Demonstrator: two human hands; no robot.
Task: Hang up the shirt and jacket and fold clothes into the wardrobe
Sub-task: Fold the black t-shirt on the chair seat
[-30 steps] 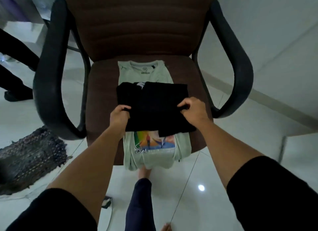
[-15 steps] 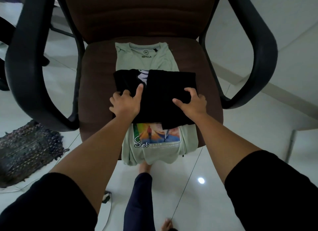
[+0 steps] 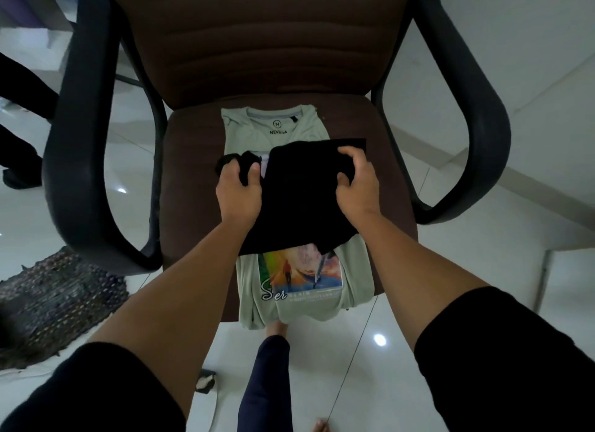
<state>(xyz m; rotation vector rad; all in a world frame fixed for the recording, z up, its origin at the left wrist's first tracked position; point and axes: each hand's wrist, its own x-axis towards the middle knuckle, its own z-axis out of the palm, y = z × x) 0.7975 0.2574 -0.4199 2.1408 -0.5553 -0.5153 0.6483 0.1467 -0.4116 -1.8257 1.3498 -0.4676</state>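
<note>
A folded black garment [image 3: 299, 199] lies across a folded pale green T-shirt [image 3: 257, 135] with a colourful print, both on the brown seat of an office chair [image 3: 190, 180]. My left hand [image 3: 238, 190] grips the black garment's far left corner, bunching the cloth. My right hand [image 3: 357, 180] grips its far right edge, fingers curled over the fold. The green shirt's hem hangs over the seat's front edge.
The chair's black armrests [image 3: 74, 161] rise on both sides of the seat, with the brown backrest [image 3: 257, 38] behind. A dark woven mat [image 3: 48, 302] lies on the white tiled floor at left. Another person's dark legs [image 3: 19, 115] stand at far left. My own leg shows below the seat.
Both hands moved from the garment's near edge to its far edge and now grip it, bunching the left corner. The head camera came closer to the chair.
</note>
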